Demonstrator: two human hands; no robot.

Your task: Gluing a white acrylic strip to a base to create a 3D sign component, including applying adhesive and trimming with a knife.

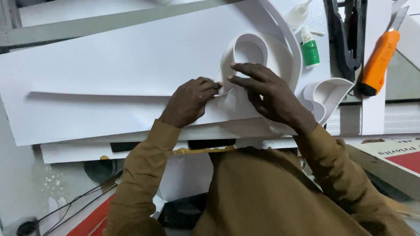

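We see both hands meet on a white strip [249, 48] that stands on edge on the big white sheet [109, 65]. The left hand [190, 100] pinches the strip's near end between thumb and fingertips, just where the strip leaves the sheet. The right hand [267, 94] lies with fingers spread and pressed flat, its fingertips [234, 66] touching the strip at the foot of its loop. The loop curls up and away from both hands, toward the far edge, so the strip's run goes from the pinch outward and right. The right hand is nearer the loop.

To the right stand a green glue bottle [309, 51], another curled strip [326, 94] and an orange knife [380, 59], close by. The sheet lies bare to the left of the left hand.
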